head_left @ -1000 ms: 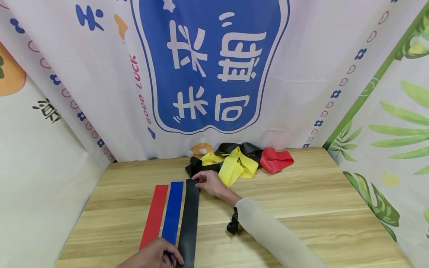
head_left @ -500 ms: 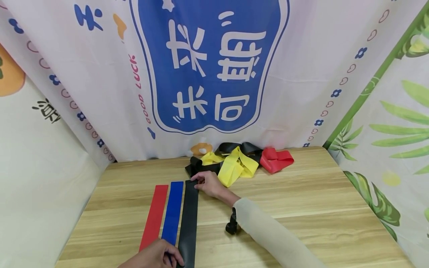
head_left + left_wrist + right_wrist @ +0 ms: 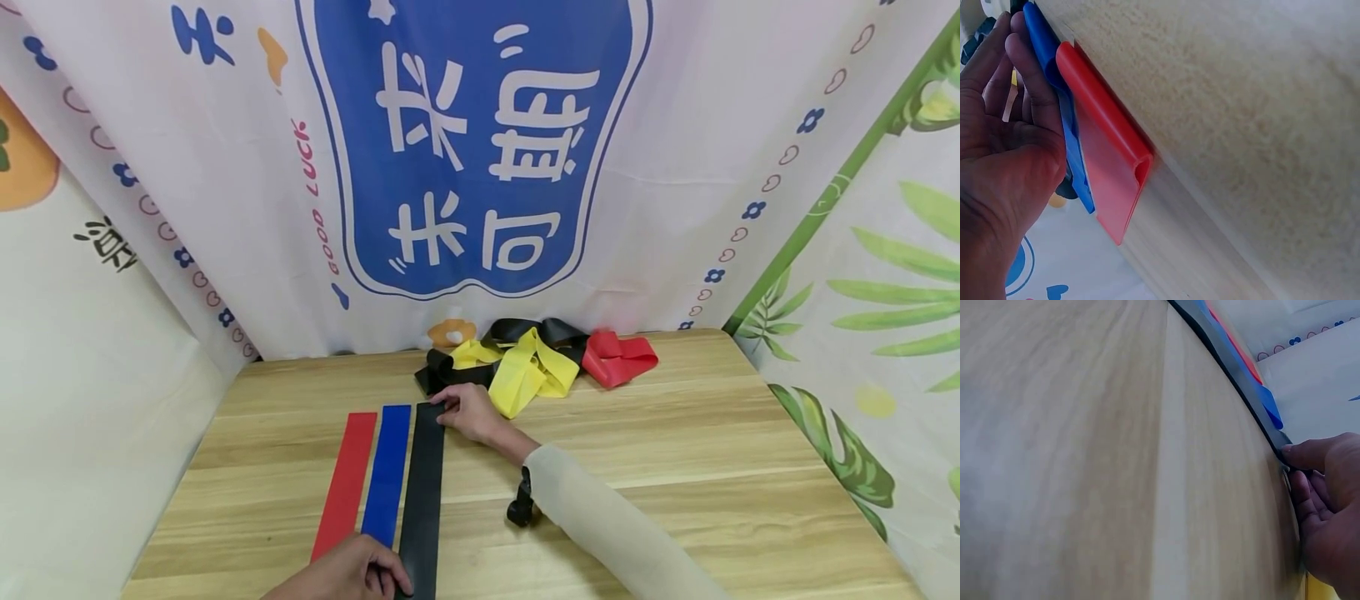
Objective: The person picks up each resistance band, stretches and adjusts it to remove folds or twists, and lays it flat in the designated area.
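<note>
A black resistance band (image 3: 422, 500) lies flat lengthwise on the wooden table. My right hand (image 3: 468, 412) pinches its far end; in the right wrist view the thumb of that hand (image 3: 1329, 500) is on top of the band with a finger below. At the near end, my left hand (image 3: 352, 571) holds the black band with thumb and bent fingers, across the blue band. To the left lie a blue band (image 3: 388, 467) and a red band (image 3: 347, 479), roughly parallel. In the left wrist view, the red band's (image 3: 1107, 119) near end is folded into a loop.
Behind the right hand sits a loose heap of a yellow band (image 3: 517, 379), black bands (image 3: 555, 333) and a red band (image 3: 617, 360). A small curled black piece (image 3: 520, 510) is at the right cuff. A printed cloth (image 3: 675, 208) hangs along the table's back edge.
Both hands stay at the two ends of the black band. The band's far end shifted slightly left, then back right; the rest has not visibly moved.
</note>
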{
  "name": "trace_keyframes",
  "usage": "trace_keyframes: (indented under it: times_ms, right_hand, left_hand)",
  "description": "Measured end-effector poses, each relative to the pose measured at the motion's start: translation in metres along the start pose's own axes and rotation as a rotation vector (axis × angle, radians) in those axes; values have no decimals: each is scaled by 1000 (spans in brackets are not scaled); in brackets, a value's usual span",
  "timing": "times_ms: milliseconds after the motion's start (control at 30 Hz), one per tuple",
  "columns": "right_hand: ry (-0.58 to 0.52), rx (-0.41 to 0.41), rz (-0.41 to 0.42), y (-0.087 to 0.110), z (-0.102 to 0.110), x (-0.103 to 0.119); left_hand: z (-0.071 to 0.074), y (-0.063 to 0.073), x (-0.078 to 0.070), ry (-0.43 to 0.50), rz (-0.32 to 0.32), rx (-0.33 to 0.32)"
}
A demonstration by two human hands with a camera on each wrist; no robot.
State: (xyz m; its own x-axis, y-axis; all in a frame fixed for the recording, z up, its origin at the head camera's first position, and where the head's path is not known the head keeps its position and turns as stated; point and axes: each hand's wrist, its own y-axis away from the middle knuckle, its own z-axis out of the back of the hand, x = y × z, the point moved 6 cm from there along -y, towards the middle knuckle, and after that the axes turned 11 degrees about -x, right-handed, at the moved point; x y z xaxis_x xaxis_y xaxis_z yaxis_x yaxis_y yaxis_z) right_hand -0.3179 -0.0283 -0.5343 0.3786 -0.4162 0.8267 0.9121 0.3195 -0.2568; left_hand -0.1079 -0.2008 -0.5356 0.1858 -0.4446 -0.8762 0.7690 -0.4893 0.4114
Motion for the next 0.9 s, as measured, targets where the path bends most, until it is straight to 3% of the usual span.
trace_keyframes:
  times_ms: [167,500,900]
  right_hand:
    - [1,-17,0,3,3,1]
    - [69,-92,74,11,18,6]
    - [-53,-114,35,15,46,-2]
  left_hand:
    - [1,-1,-1,-26,-2,-7]
    - [13,-9,-10,-73,-90,-44]
    - [48,-32,-39,-174,-211,-324]
